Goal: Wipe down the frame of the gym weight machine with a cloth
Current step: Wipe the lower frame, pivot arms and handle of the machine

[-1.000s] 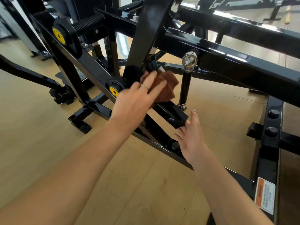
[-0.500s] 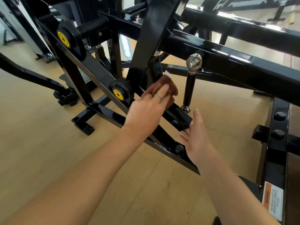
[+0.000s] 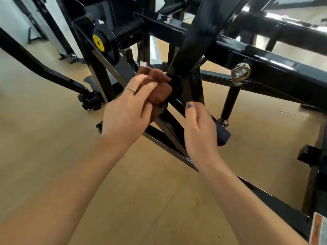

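Observation:
The black steel frame [image 3: 265,62] of the weight machine fills the upper half of the head view, with bars crossing at the centre. My left hand [image 3: 127,112] holds a bunched brown cloth [image 3: 157,85] and presses it against the base of the slanted upright bar [image 3: 187,55], over the lower pivot. My right hand [image 3: 200,131] lies on the short sloping bar [image 3: 221,133] just right of the cloth, its thumb up against the bar. Whether its fingers wrap that bar is hidden behind the hand.
A chrome rod-end joint [image 3: 240,73] on a black strut stands right of my hands. A yellow pivot cap [image 3: 99,43] and a coiled spring [image 3: 127,29] sit at upper left. A base rail with an orange label [image 3: 318,228] runs along the right. Wooden floor lies below.
My left hand has slid the cloth left and down over the lower pivot, which is now covered. My right hand has come up onto the short sloping bar.

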Motion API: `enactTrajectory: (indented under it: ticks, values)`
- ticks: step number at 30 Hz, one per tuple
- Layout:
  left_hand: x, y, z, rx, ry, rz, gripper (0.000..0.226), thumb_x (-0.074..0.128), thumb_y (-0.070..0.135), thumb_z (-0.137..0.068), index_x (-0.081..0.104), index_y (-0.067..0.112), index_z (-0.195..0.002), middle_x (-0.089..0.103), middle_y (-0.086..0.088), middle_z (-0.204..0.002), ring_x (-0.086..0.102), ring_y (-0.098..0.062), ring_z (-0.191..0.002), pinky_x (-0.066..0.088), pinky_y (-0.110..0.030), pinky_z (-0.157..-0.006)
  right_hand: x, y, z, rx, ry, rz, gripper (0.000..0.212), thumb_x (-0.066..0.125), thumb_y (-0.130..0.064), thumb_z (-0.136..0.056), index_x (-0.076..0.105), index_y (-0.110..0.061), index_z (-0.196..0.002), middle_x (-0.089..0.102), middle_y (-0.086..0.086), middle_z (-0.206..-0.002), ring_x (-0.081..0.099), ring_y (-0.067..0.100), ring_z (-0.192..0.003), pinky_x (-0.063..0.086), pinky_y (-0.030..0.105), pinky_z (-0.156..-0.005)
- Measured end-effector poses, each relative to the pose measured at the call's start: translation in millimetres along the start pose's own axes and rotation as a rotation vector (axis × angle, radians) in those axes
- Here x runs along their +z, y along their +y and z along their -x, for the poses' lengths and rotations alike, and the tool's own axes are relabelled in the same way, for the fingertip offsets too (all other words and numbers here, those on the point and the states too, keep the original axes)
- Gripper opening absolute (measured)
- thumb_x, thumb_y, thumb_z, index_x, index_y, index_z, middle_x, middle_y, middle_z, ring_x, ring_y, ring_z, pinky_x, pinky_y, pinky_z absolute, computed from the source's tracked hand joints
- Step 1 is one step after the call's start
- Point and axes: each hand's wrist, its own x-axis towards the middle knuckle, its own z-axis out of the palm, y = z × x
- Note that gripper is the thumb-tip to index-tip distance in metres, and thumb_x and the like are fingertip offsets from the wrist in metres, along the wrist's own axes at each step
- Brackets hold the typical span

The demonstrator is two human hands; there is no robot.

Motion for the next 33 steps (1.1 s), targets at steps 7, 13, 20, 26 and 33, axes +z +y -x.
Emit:
enactTrajectory:
  ticks: [7,13,20,26,33]
  values:
    - [25,-44,-37,-0.065,-0.253,0.233,0.043,0.050,0.034,-0.105,0.046,0.030,-0.147,0.051,0.004,-0.144,0.052,-0.015,-0.123,0.041,-0.027,-0.104,42,-7,-30,-0.136,0.015,0.254,0.038,0.029,-0.039,-0.110,0.057,-0.021,-0.127,0.055,-0.007,-0.118,0.055,0.012,-0.109,0.051,0.037,-0.098]
    - [39,-50,-57,0.001,-0.321,0.211,0.043,0.043,0.047,-0.105,0.045,0.032,-0.146,0.047,0.003,-0.148,0.056,-0.021,-0.120,0.052,-0.038,-0.098,41,-12,-44,-0.292,0.233,0.386,0.022,0.054,-0.018,-0.097,0.056,-0.014,-0.119,0.056,-0.002,-0.106,0.056,0.014,-0.096,0.055,0.037,-0.088]
    - [37,-73,-72,-0.069,-0.413,0.303,0.040,0.042,0.044,-0.107,0.053,0.030,-0.143,0.061,0.003,-0.134,0.058,-0.016,-0.116,0.042,-0.024,-0.094,34,-71,-63,-0.554,0.140,0.737,0.048,0.041,-0.028,-0.094,0.055,-0.008,-0.136,0.057,0.013,-0.132,0.059,0.030,-0.118,0.054,0.045,-0.100]
    - [24,-77,-75,0.152,-0.545,0.151,0.051,0.038,0.045,-0.106,0.035,0.030,-0.155,0.043,0.001,-0.155,0.060,-0.022,-0.120,0.049,-0.027,-0.098,33,-115,-100,-0.573,-0.233,1.785,0.052,0.053,-0.024,-0.102,0.044,-0.009,-0.150,0.043,0.013,-0.155,0.030,0.035,-0.150,0.014,0.053,-0.127]
    - [1,-105,-113,0.514,-0.604,-0.410,0.055,0.042,0.037,-0.108,0.023,0.028,-0.159,0.040,-0.007,-0.158,0.073,-0.027,-0.086,0.061,-0.039,-0.071,52,-154,-154,-0.149,-0.764,2.140,0.041,0.041,-0.025,-0.110,0.043,-0.008,-0.148,0.045,0.020,-0.149,0.043,0.039,-0.139,0.034,0.051,-0.113]
